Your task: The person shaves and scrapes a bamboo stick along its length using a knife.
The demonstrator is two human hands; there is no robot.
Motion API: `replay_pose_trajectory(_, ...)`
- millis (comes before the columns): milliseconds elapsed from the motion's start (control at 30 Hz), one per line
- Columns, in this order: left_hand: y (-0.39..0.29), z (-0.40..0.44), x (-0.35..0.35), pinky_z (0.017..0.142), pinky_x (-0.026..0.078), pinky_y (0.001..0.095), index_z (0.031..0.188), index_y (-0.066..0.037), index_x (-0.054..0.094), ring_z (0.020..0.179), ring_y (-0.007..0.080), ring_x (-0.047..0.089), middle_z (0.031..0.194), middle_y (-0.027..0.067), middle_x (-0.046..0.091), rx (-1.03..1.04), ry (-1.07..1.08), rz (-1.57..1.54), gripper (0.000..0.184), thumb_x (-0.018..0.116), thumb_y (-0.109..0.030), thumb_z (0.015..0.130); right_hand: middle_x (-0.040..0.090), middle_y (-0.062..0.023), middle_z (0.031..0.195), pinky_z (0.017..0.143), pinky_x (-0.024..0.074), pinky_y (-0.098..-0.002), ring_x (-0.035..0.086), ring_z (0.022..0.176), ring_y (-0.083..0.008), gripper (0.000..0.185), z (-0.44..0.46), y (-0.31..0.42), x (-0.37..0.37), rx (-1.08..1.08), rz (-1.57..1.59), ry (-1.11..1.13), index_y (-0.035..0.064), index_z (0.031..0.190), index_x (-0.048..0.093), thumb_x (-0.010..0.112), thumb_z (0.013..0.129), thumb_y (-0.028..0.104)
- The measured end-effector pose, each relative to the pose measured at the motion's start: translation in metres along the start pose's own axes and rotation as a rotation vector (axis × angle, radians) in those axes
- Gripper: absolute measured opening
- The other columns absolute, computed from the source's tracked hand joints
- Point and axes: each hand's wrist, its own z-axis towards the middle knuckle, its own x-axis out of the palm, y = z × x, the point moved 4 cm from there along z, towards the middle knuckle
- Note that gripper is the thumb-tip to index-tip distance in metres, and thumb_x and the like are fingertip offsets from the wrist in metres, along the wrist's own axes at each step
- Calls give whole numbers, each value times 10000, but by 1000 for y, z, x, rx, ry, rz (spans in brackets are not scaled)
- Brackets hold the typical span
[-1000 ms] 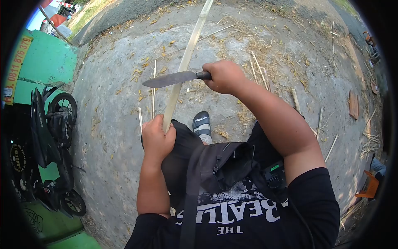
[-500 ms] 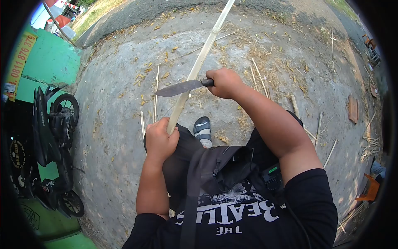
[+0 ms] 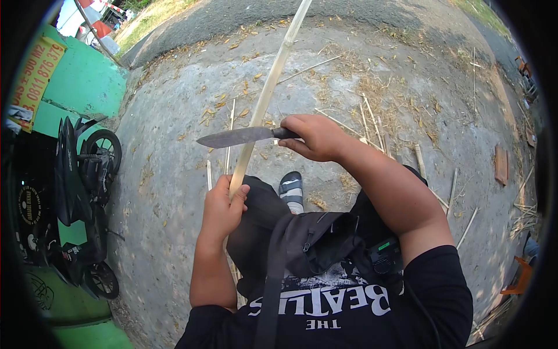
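A long, pale bamboo strip (image 3: 268,87) slants up and away from me, past the top of the view. My left hand (image 3: 225,206) is closed around its near end, just above my knee. My right hand (image 3: 314,136) grips the dark handle of a large knife (image 3: 235,137). The broad grey blade points left and lies across the strip, a short way beyond my left hand. Whether the edge bites into the bamboo cannot be made out.
Thin bamboo pieces (image 3: 375,125) and dry leaves lie about on the concrete ground (image 3: 168,192). A motorcycle (image 3: 87,174) stands at the left by a green wall (image 3: 87,81). A brown block (image 3: 501,165) and an orange object (image 3: 517,276) are at the right. My sandalled foot (image 3: 291,189) is below the strip.
The knife has come nearer to me along the strip, toward my left hand, and its blade reaches further left. The strip has shifted slightly left at its far end; the left hand keeps its grip.
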Motion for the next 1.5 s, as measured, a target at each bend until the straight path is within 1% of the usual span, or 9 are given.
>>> replay_pose_trajectory(67,4,-9,0,619,534,309,1146,13,624,666,132,663,792,60,693,-98,53,-73,361,718,-316,1029,684,-117,947,742,528,-514,683,905,-381,310,-1,2,-3,-13,22,-31,109,1092,597,676,1006,397)
replay_pose_trajectory(367,19,-30,1,695,434,246,1183,13,635,781,56,509,874,-23,614,11,-59,-308,323,626,-297,1092,699,-157,887,706,538,-499,697,837,-405,356,1,12,-6,2,-14,56,91,1102,642,709,985,420)
replay_pose_trajectory(467,33,-23,0,660,443,278,1083,11,656,731,88,528,806,12,609,-23,12,-239,354,544,-322,1128,694,-169,860,703,535,-508,690,823,-420,371,3,20,-8,37,-73,133,88,1064,642,674,1002,452)
replay_pose_trajectory(667,9,-18,8,596,450,349,956,16,633,615,179,544,671,105,564,186,-173,59,416,516,-343,1133,680,-180,828,695,524,-527,673,795,-442,424,3,-9,-15,161,-118,22,74,965,609,629,1019,493)
replay_pose_trajectory(867,6,-7,2,593,455,358,963,14,640,614,179,553,661,100,568,105,-116,40,402,524,-334,1129,670,-166,803,671,512,-530,664,769,-442,438,2,19,-7,-24,-72,123,75,925,595,646,1006,503)
replay_pose_trajectory(1033,19,4,-2,564,420,327,938,9,652,600,120,518,648,42,555,30,-157,-47,416,523,-336,1130,688,-184,803,718,518,-547,683,824,-444,487,5,-23,-18,255,-106,78,79,968,626,594,1021,562)
replay_pose_trajectory(1167,33,12,0,552,398,311,915,8,660,597,79,496,647,-1,539,-82,-130,-285,434,521,-342,1131,666,-169,796,656,497,-527,657,762,-442,420,0,-22,-12,137,-151,32,80,958,600,649,1011,494)
replay_pose_trajectory(1267,32,15,3,560,418,330,920,7,661,595,110,521,639,26,554,7,-161,-132,429,523,-342,1128,705,-178,839,719,528,-546,689,826,-437,448,4,12,0,83,-166,180,92,998,624,600,1021,539)
replay_pose_trajectory(1500,26,6,3,623,463,349,958,2,671,649,169,579,684,91,603,81,-153,37,421,531,-360,1120,686,-192,828,716,515,-545,675,826,-450,445,10,-34,-11,287,-117,56,76,988,608,611,1022,520)
